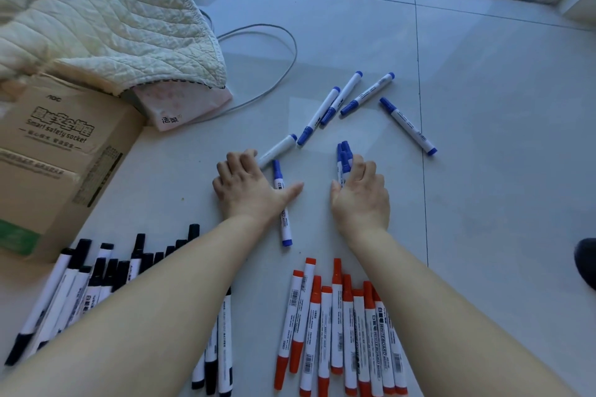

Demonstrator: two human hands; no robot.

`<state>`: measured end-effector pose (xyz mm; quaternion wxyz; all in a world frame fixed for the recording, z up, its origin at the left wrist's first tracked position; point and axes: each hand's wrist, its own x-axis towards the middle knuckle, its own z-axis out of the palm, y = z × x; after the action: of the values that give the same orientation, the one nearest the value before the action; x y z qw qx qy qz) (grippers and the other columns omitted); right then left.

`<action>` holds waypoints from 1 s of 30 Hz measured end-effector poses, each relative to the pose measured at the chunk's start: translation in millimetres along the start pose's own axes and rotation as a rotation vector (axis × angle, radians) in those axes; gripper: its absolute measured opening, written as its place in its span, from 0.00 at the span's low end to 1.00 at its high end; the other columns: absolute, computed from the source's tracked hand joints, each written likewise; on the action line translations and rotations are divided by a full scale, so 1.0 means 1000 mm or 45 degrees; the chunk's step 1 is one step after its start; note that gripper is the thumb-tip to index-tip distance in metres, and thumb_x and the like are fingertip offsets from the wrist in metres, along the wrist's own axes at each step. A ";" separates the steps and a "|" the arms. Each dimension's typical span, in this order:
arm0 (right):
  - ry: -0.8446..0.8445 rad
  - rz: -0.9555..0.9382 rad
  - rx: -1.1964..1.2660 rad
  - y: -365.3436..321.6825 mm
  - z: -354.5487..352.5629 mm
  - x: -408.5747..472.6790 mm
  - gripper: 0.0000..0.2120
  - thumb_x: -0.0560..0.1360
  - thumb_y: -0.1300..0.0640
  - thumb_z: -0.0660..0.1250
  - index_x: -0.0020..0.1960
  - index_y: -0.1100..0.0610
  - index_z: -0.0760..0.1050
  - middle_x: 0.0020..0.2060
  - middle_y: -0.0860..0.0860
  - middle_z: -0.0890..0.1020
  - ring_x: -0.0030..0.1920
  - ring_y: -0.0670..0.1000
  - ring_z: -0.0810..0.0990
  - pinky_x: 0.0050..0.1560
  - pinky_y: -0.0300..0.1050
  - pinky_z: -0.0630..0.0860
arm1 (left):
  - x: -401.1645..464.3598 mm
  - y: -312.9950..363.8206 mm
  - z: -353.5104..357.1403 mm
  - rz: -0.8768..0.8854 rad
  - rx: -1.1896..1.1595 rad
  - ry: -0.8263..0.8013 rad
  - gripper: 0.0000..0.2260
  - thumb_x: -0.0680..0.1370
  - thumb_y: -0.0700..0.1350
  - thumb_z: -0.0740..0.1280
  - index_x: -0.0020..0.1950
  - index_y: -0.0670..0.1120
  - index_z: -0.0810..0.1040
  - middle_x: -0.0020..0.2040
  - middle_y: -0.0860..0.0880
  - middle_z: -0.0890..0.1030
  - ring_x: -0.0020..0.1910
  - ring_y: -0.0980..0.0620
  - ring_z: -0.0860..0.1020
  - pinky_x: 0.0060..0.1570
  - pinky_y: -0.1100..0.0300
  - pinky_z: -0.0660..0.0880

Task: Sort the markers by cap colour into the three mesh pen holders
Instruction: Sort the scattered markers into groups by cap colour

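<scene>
The blue-capped markers [408, 126], white-barrelled with black print and barcodes, lie far on the pale grey glossy tiled floor [483, 171]; the red-capped markers [342, 332] lie near right with orange-red caps and ends, and the black-capped markers [80, 287] lie near left, both groups white-barrelled. At left, the cardboard box [58, 151] is brown with black lettering and a green patch at its near corner. The quilt [96, 10] at far left is cream with a stitched diamond pattern, and the cable [283, 74] beside it is light grey.
</scene>
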<state>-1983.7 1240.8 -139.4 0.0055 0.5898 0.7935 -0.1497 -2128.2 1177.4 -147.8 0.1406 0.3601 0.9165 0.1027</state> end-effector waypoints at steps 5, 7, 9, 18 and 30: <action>-0.042 0.006 0.005 0.000 -0.002 0.002 0.19 0.79 0.53 0.55 0.66 0.62 0.60 0.61 0.58 0.68 0.58 0.58 0.69 0.54 0.49 0.68 | -0.013 0.003 -0.001 0.042 0.103 -0.004 0.29 0.69 0.67 0.62 0.56 0.45 0.65 0.56 0.44 0.65 0.55 0.44 0.64 0.53 0.53 0.64; -0.023 0.016 0.020 0.002 -0.002 0.003 0.15 0.80 0.55 0.52 0.64 0.62 0.63 0.60 0.58 0.70 0.57 0.57 0.70 0.52 0.48 0.69 | -0.015 0.009 -0.001 0.073 0.124 -0.019 0.25 0.73 0.63 0.60 0.56 0.42 0.67 0.56 0.43 0.66 0.54 0.43 0.66 0.51 0.53 0.65; -0.016 0.011 0.012 0.004 -0.004 0.005 0.14 0.80 0.56 0.51 0.61 0.62 0.64 0.57 0.58 0.73 0.54 0.57 0.73 0.48 0.47 0.69 | -0.018 0.014 -0.003 0.119 0.120 -0.049 0.20 0.77 0.57 0.58 0.56 0.40 0.69 0.56 0.42 0.68 0.54 0.43 0.67 0.50 0.52 0.65; -0.065 0.055 0.230 0.027 -0.039 0.025 0.05 0.73 0.60 0.62 0.46 0.59 0.65 0.48 0.59 0.75 0.38 0.56 0.68 0.37 0.45 0.63 | -0.001 0.013 -0.021 -0.010 -0.008 -0.163 0.17 0.80 0.51 0.57 0.54 0.36 0.69 0.52 0.36 0.76 0.49 0.37 0.75 0.40 0.54 0.65; -0.072 0.211 0.058 0.070 -0.068 0.126 0.07 0.76 0.59 0.58 0.51 0.61 0.69 0.50 0.59 0.75 0.46 0.59 0.73 0.40 0.47 0.66 | 0.070 0.065 -0.035 -0.091 -0.302 -0.188 0.17 0.77 0.56 0.61 0.57 0.44 0.71 0.50 0.42 0.77 0.47 0.41 0.74 0.42 0.55 0.68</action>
<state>-1945.4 1393.1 -113.8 0.0267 0.6488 0.7380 -0.1835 -2147.8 1269.6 -109.1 0.2527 0.3146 0.8974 0.1786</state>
